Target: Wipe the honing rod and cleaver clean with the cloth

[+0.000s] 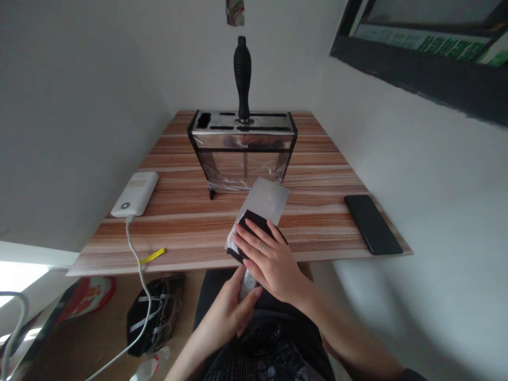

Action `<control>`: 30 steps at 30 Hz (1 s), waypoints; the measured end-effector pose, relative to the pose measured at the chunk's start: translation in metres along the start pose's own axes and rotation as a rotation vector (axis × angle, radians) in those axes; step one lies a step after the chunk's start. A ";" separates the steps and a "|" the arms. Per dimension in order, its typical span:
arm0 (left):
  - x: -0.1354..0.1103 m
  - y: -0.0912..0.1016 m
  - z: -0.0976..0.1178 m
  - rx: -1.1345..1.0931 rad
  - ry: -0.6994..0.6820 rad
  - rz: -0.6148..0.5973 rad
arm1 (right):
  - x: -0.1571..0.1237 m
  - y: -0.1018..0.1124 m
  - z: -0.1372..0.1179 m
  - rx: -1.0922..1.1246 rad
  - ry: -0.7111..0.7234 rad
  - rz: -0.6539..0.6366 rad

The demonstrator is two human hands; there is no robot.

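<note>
A broad cleaver (265, 205) lies at the table's near edge, its blade pointing toward the knife block. My right hand (270, 259) lies flat over its black handle (254, 222), fingers stretched out, a ring on one finger. Below the table edge my left hand (230, 309) is closed on a whitish wrapping (246, 283) that hangs from the handle end. A clear knife block (243, 151) with a steel slotted top stands at the middle of the table. One black-handled tool (242, 76) sticks upright out of it.
A white power bank (135, 193) with a white cable (137, 254) lies at the left. A black phone (372, 224) rests near the right edge. A yellow tag (152, 256) sits at the front left. Bags (156, 312) lie on the floor. Walls close in on three sides.
</note>
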State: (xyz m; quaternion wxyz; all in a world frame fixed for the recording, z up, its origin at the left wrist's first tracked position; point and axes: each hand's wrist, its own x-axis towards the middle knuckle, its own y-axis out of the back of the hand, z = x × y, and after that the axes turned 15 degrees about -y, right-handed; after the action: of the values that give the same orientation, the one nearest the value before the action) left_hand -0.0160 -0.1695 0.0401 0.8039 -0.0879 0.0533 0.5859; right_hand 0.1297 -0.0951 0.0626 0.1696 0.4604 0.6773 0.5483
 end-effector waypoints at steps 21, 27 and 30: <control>-0.008 -0.004 -0.004 0.003 0.034 -0.063 | 0.027 0.016 0.046 -0.041 -0.141 0.085; -0.008 -0.007 -0.008 0.005 0.046 -0.096 | 0.033 0.015 0.066 -0.040 -0.224 0.151; -0.009 -0.007 -0.008 0.013 0.046 -0.105 | 0.032 0.013 0.072 0.000 -0.236 0.158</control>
State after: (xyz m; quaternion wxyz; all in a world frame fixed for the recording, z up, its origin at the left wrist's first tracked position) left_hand -0.0119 -0.1814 0.0349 0.8327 -0.0987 0.0710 0.5402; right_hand 0.1715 -0.0272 0.0585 0.2043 0.5734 0.6142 0.5022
